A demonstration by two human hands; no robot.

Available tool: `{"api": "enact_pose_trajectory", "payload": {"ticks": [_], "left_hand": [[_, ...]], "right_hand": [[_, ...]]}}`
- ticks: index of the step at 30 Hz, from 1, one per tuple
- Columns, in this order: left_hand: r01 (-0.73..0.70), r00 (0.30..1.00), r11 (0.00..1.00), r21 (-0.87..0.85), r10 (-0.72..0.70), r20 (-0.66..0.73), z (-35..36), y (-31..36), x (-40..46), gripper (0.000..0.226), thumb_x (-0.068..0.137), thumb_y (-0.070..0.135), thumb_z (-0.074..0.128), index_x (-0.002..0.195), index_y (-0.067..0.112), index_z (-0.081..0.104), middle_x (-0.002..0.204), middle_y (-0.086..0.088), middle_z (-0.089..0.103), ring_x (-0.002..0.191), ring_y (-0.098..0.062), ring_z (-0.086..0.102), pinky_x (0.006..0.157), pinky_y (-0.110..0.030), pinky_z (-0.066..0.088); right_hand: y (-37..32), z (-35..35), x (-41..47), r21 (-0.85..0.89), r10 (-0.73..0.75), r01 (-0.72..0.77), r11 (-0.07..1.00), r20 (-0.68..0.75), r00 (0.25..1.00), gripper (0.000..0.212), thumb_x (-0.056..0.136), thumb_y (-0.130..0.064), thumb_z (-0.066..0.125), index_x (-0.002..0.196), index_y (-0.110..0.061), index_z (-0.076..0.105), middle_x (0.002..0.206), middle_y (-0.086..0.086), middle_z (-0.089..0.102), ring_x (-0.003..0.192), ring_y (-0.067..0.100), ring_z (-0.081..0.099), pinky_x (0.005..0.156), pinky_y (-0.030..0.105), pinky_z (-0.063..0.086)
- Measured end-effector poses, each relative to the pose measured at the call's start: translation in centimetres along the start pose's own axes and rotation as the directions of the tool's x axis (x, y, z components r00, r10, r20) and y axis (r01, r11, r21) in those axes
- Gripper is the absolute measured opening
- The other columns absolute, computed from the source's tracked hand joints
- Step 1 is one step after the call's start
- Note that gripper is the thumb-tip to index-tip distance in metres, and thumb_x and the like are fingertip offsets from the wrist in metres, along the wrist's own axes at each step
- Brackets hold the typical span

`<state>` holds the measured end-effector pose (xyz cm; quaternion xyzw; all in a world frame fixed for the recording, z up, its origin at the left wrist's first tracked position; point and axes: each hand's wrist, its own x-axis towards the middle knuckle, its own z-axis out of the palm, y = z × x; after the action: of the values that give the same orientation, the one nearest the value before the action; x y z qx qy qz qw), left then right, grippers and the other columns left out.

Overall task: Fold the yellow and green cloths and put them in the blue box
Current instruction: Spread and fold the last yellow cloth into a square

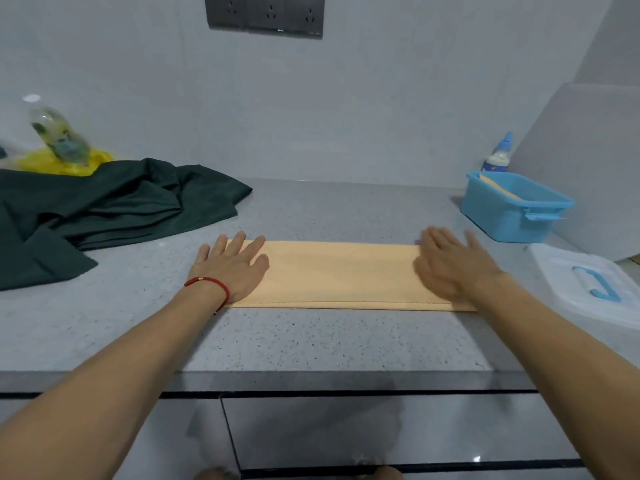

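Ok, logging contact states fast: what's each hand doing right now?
Left hand: open, flat on the yellow cloth.
Right hand: open, flat on its other end.

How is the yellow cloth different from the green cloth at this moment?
The yellow cloth lies flat as a long folded strip; the green cloth is crumpled and unfolded. Both hands, left hand and right hand, press the yellow cloth; nothing touches the green cloth. Both lie on the counter.
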<state>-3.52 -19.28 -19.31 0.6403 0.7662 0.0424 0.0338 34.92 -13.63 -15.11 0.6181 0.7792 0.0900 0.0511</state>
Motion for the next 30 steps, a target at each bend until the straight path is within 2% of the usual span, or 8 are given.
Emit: {"api": "enact_pose_trajectory", "payload": {"ticks": [5, 9, 12, 16, 19, 23, 26, 30], "left_hand": [[0.003, 1.000, 1.000, -0.012, -0.003, 0.004, -0.2, 0.1, -0.2, 0.062, 0.098, 0.061, 0.006, 0.158, 0.049, -0.001, 0.170, 0.009, -0.006, 0.156, -0.021, -0.006, 0.125, -0.049, -0.003], [0.013, 1.000, 0.999, -0.029, -0.013, 0.004, -0.2, 0.2, -0.4, 0.063, 0.097, 0.061, 0.007, 0.158, 0.049, -0.001, 0.169, 0.009, -0.007, 0.156, -0.021, -0.008, 0.125, -0.048, -0.005], [0.015, 1.000, 0.999, -0.041, -0.014, 0.019, -0.2, 0.3, -0.6, 0.062, 0.098, 0.061, 0.008, 0.158, 0.049, -0.001, 0.169, 0.010, -0.008, 0.156, -0.020, -0.009, 0.125, -0.048, -0.005], [0.004, 1.000, 0.999, -0.051, -0.003, 0.028, -0.4, 0.2, -0.7, 0.061, 0.099, 0.060, 0.008, 0.158, 0.048, -0.003, 0.169, 0.009, -0.010, 0.156, -0.020, -0.011, 0.125, -0.048, -0.006], [0.000, 0.998, 0.998, -0.064, 0.004, 0.065, -0.5, -0.2, -0.8, 0.062, 0.099, 0.062, 0.008, 0.158, 0.048, -0.003, 0.169, 0.010, -0.010, 0.156, -0.020, -0.011, 0.125, -0.048, -0.007], [-0.021, 0.999, 0.997, -0.068, 0.019, -0.029, -1.8, -1.3, -0.4, 0.062, 0.098, 0.060, 0.025, 0.154, 0.035, 0.031, 0.162, 0.005, 0.026, 0.147, -0.023, 0.023, 0.118, -0.046, 0.020], [0.032, 0.998, 0.981, -0.193, -0.043, -0.056, -4.2, -2.7, 0.2, 0.039, 0.090, 0.047, 0.057, 0.122, 0.025, 0.059, 0.132, -0.004, 0.053, 0.124, -0.025, 0.046, 0.103, -0.042, 0.043], [0.073, 0.995, 0.875, -0.479, -0.028, 0.101, -6.6, -4.9, 0.1, 0.037, 0.077, 0.033, 0.077, 0.104, 0.023, 0.053, 0.108, -0.008, 0.067, 0.093, -0.022, 0.062, 0.079, -0.036, 0.052]], "right_hand": [[-12.0, -3.8, 0.8, 0.361, -0.439, 0.426, 0.830, -0.049, 0.897, 0.073, 0.107, -0.055, 0.025, 0.164, -0.015, 0.002, 0.171, 0.001, -0.003, 0.157, 0.014, -0.004, 0.126, 0.034, 0.000], [-14.2, -1.9, 1.1, 0.369, -0.522, 0.445, 0.816, 0.140, 0.841, 0.101, 0.091, -0.083, 0.024, 0.162, -0.021, -0.011, 0.169, -0.006, -0.020, 0.151, 0.002, -0.021, 0.124, 0.032, -0.012], [-13.0, -2.3, 1.8, 0.436, -0.551, 0.428, 0.791, 0.205, 0.809, 0.115, 0.081, -0.089, 0.043, 0.162, -0.028, -0.011, 0.168, -0.014, -0.020, 0.141, -0.007, -0.018, 0.112, 0.024, -0.014], [-12.8, -3.8, 2.4, 0.414, -0.518, 0.368, 0.832, 0.344, 0.783, 0.138, 0.059, -0.097, 0.057, 0.159, -0.037, -0.016, 0.165, -0.021, -0.022, 0.154, 0.013, -0.016, 0.122, 0.044, -0.004], [-13.0, -4.3, 2.5, 0.370, -0.533, 0.406, 0.836, 0.368, 0.762, 0.146, 0.053, -0.098, 0.059, 0.160, -0.033, -0.017, 0.166, -0.019, -0.021, 0.155, 0.012, -0.014, 0.126, 0.047, -0.001], [-12.9, -4.8, 2.1, 0.363, -0.545, 0.422, 0.831, 0.378, 0.748, 0.146, 0.055, -0.096, 0.062, 0.160, -0.032, -0.016, 0.167, -0.019, -0.020, 0.155, 0.007, -0.013, 0.127, 0.045, 0.001], [-13.0, -4.7, 1.6, 0.357, -0.549, 0.430, 0.829, 0.375, 0.747, 0.146, 0.055, -0.096, 0.063, 0.160, -0.032, -0.016, 0.167, -0.018, -0.019, 0.155, 0.006, -0.011, 0.127, 0.042, 0.001], [-13.2, -4.7, 1.2, 0.367, -0.541, 0.416, 0.832, 0.371, 0.755, 0.149, 0.050, -0.097, 0.066, 0.160, -0.034, -0.014, 0.168, -0.020, -0.011, 0.156, 0.010, -0.002, 0.127, 0.044, 0.007]]}}
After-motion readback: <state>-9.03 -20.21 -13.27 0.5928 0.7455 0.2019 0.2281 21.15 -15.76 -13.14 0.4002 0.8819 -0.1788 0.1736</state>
